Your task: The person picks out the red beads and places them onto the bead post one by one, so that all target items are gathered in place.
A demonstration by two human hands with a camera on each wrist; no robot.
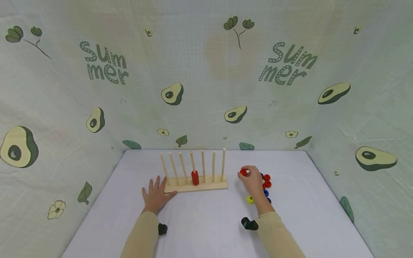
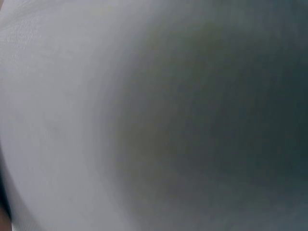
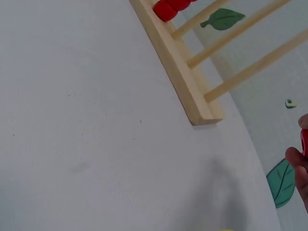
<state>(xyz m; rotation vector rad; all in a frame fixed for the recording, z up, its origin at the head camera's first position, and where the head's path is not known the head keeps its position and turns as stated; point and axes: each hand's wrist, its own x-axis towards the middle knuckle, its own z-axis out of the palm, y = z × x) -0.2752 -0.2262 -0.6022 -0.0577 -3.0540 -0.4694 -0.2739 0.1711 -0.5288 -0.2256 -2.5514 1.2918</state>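
Observation:
A wooden rack point(image 1: 200, 186) with several upright pegs stands on the table; red beads point(image 1: 195, 178) are stacked on its middle peg. My left hand point(image 1: 155, 196) lies with fingers spread against the rack's left end. To the right of the rack, my right hand point(image 1: 253, 182) pinches a red bead point(image 1: 243, 172) between thumb and fingers. In the right wrist view, the fingertips point(image 3: 294, 156) hold that bead point(image 3: 305, 140) at the right edge, beyond the rack's end point(image 3: 204, 118). The left wrist view shows only a blurred pale surface.
Loose red beads point(image 1: 267, 184), a blue bead point(image 1: 266, 192), dark beads and a yellow bead point(image 1: 250, 199) lie around the right hand and wrist, some partly hidden by it. A printed cloth point(image 1: 200, 71) hangs behind and beside the white table point(image 1: 206, 229).

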